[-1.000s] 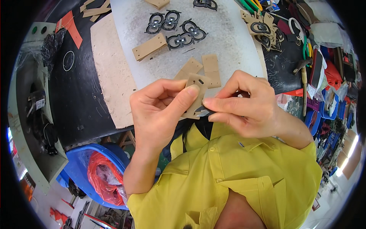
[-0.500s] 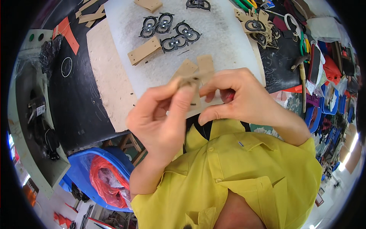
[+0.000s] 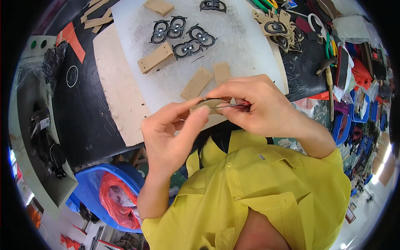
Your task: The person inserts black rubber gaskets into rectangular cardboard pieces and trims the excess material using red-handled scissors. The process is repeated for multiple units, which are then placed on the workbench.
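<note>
Both hands nearly meet: left hand (image 3: 171,130) pinching a tan strip (image 3: 213,102), right hand (image 3: 266,107) clamped on red-handled snips (image 3: 246,106) (blades (image 3: 227,106) at the strip).

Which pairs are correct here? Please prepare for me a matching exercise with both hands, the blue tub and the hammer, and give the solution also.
Column one:
1. Left hand
2. Right hand
3. Blue tub
4. Hammer

Column two:
A. Contains a red plastic bag
B. Lies to the right of the white board
C. Holds a tool with a red part
D. Pinches a tan piece

Right pairs: 1-D, 2-C, 3-A, 4-B
</note>
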A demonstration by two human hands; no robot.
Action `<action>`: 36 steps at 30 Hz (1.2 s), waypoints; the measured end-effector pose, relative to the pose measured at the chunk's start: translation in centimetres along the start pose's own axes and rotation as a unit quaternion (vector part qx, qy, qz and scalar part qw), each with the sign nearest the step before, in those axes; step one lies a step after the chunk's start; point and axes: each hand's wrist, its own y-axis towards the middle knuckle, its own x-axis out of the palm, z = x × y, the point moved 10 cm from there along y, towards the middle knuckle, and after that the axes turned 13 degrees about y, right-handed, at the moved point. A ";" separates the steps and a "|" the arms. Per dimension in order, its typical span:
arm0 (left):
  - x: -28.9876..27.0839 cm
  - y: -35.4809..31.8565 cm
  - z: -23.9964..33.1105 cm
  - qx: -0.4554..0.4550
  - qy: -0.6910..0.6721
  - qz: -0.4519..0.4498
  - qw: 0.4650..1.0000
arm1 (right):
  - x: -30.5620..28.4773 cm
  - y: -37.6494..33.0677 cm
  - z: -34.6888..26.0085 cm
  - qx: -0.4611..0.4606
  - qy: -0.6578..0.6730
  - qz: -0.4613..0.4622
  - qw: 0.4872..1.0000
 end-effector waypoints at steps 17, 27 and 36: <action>-1.1 -0.2 -0.6 -0.077 -0.094 0.078 0.990 | -0.4 -3.7 -5.8 -0.312 -0.347 0.105 0.878; -1.0 -2.0 1.9 0.104 0.108 0.170 0.974 | -3.3 -1.8 -2.8 -0.097 -0.159 0.131 0.974; 1.6 -0.3 -1.9 -0.079 -0.297 0.025 0.951 | 0.2 -3.4 -5.9 -0.344 -0.268 0.165 0.885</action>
